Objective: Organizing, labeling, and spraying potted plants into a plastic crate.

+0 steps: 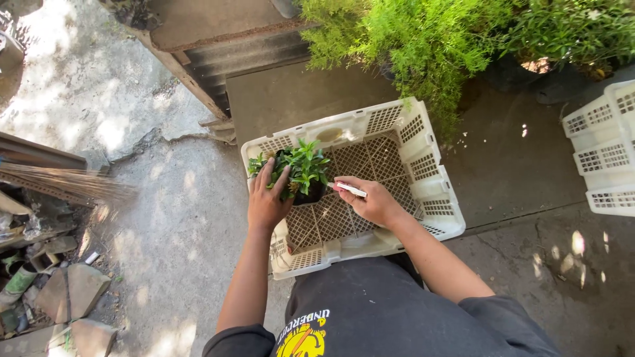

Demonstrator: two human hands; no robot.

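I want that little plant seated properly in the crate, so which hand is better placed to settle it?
Left. The left hand already cups the small potted plant in the white crate; the right hand is busy with a white marker.

A cream-white plastic crate (423, 165) with a lattice of small square holes sits on grey concrete ground (165, 218) dappled with pale sun patches. Inside it is a black pot (308, 194) of bright green leaves. The right hand (374, 201) holds a white marker (350, 190) with a pink tip. Feathery light green bushes (410, 39) fill the top. A second white lattice crate (605, 145) is at right.
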